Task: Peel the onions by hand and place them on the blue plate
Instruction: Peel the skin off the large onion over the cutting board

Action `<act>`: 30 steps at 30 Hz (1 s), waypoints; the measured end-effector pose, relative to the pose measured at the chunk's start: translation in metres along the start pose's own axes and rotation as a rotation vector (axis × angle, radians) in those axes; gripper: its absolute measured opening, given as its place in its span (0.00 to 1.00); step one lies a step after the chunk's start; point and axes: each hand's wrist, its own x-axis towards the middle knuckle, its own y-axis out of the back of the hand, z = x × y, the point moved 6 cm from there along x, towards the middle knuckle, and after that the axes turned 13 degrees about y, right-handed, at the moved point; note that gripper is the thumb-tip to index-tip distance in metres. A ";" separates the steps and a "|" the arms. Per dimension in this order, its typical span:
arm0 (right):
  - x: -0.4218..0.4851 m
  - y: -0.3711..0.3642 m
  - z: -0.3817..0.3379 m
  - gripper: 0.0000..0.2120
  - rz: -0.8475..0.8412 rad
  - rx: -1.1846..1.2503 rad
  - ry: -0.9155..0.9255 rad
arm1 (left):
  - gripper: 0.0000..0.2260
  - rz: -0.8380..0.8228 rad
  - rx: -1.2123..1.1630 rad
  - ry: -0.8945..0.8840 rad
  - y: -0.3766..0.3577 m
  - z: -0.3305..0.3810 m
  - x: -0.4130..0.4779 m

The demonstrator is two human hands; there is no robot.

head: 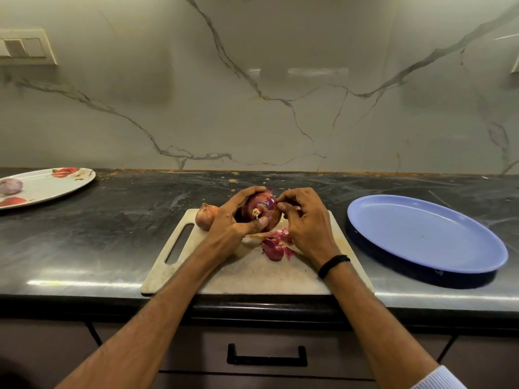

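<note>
A red onion (259,210) is held above the white cutting board (252,273), root end toward me. My left hand (234,220) grips it from the left, thumb across its lower front. My right hand (304,220) pinches a strip of skin at the onion's right side. Torn purple peels (276,245) lie on the board under my hands. A second, unpeeled onion (206,216) sits at the board's far left corner. The blue plate (427,234) lies to the right of the board with nothing on it.
A white flowered plate (53,183) at the far left carries another onion (10,186). The dark stone counter (112,220) ends at a marble wall behind. A drawer with a black handle (266,356) is below the counter's front edge.
</note>
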 end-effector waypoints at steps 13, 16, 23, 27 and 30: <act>-0.002 -0.004 0.002 0.08 -0.022 -0.112 -0.002 | 0.27 0.094 -0.044 0.021 0.006 -0.003 0.003; -0.002 -0.004 0.002 0.13 -0.010 -0.082 -0.011 | 0.27 0.109 -0.059 0.004 0.008 -0.003 0.002; -0.006 -0.011 -0.002 0.31 -0.178 0.053 -0.040 | 0.28 0.072 -0.084 -0.023 0.007 -0.002 0.000; -0.007 -0.018 -0.003 0.36 -0.260 0.050 0.039 | 0.25 0.047 -0.077 -0.056 0.005 0.002 -0.001; -0.005 -0.018 -0.003 0.36 -0.229 0.012 0.058 | 0.24 0.000 -0.092 -0.034 0.003 0.000 0.000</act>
